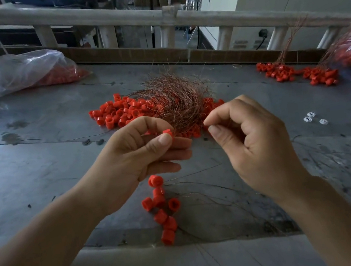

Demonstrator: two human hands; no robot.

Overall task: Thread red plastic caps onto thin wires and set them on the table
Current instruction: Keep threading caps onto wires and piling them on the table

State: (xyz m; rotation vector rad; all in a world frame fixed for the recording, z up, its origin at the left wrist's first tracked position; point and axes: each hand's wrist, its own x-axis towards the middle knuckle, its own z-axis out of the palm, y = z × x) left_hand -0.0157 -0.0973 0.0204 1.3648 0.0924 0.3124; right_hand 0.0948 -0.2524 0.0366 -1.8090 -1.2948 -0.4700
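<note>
While the left hand [148, 153] pinches one red cap [167, 132] at its fingertips, the right hand [251, 142] beside it pinches closed, its wire too thin to see, above threaded caps [163, 209] on the tabletop [36, 153].

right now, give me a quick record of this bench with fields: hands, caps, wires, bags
left hand: pinches one red cap
right hand: thumb and forefinger pinched shut; wire between them too thin to confirm
wire bundle: lies on the loose cap pile
threaded caps: near edge of metal table
far caps: right rear, wires attached
plastic bag: left rear, holds red caps
</note>
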